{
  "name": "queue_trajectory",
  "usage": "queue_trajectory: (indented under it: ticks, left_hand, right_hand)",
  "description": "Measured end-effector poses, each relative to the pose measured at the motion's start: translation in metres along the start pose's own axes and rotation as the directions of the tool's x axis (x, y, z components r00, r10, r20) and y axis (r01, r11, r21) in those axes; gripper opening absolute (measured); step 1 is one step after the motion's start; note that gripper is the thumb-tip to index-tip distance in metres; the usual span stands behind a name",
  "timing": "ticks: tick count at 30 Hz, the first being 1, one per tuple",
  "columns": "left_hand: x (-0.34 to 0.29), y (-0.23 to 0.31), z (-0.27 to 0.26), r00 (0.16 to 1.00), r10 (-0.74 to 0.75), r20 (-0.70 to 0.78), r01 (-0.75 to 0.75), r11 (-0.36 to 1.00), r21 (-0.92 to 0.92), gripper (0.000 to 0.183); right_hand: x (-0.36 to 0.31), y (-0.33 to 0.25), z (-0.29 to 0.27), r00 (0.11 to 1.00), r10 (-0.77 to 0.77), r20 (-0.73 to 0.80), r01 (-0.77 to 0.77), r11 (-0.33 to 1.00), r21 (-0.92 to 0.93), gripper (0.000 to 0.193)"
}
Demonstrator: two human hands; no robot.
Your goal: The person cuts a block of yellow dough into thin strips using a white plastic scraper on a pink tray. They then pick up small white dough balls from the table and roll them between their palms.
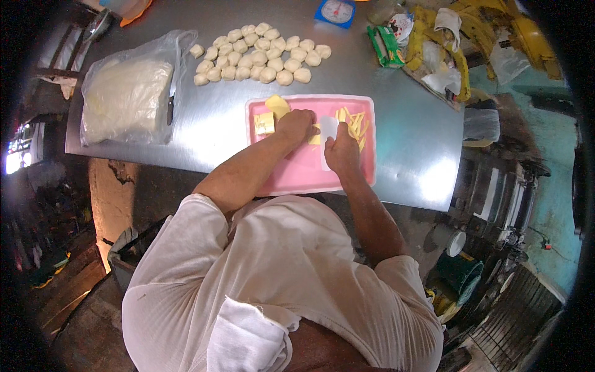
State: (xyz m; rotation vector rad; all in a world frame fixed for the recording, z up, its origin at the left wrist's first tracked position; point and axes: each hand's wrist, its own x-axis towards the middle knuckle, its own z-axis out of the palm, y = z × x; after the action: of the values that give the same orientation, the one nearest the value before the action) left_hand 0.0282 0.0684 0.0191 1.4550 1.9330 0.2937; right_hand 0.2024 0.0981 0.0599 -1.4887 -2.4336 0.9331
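Over a pink tray (291, 180), both my hands work close together. My right hand (344, 150) is closed around a flat white scraper (328, 131), held upright against yellow cheese. My left hand (297, 127) has its fingers curled on a cheese piece (315, 137) just left of the scraper; the fingers partly hide it. Several thin cheese sticks (357, 127) lie loose at the tray's right side. Left of my left hand sit a cut cheese block (264, 123) and a rounded yellow piece (277, 106).
Several pale dough balls (260, 54) stand grouped on the metal table (204, 133) beyond the tray. At the left lies a large pale slab in a clear plastic bag (127, 96). A blue scale (335, 12), a green box (385, 46) and yellow wrappings (462, 37) occupy the far side.
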Motion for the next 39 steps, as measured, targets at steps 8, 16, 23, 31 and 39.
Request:
queue_trajectory:
  ticks: [8,16,23,31,39]
  left_hand:
    - [-0.001,-0.005,0.004,0.999,0.021,-0.036,-0.022,1.000,-0.022,0.037]
    - [0.004,-0.004,0.005,1.000,-0.018,-0.019,0.017,1.000,-0.019,0.033]
    - [0.005,-0.008,0.007,1.000,-0.008,-0.017,0.007,0.998,-0.065,0.032]
    - [0.008,-0.016,0.015,0.999,-0.006,-0.054,0.002,0.998,-0.063,0.031]
    - [0.006,-0.012,0.011,0.999,-0.037,-0.040,0.033,0.996,-0.083,0.031]
  right_hand:
    - [0.000,-0.008,0.006,0.998,0.021,0.056,-0.016,0.996,-0.088,0.035]
    - [0.002,-0.005,-0.001,1.000,0.013,0.011,-0.013,0.999,-0.041,0.033]
    - [0.002,-0.011,0.004,0.998,0.031,0.052,-0.027,0.997,-0.077,0.035]
    - [0.002,-0.011,-0.002,0.998,0.068,0.005,-0.068,0.996,-0.064,0.034]
    - [0.002,-0.011,0.002,1.000,0.007,0.026,-0.006,1.000,-0.029,0.033]
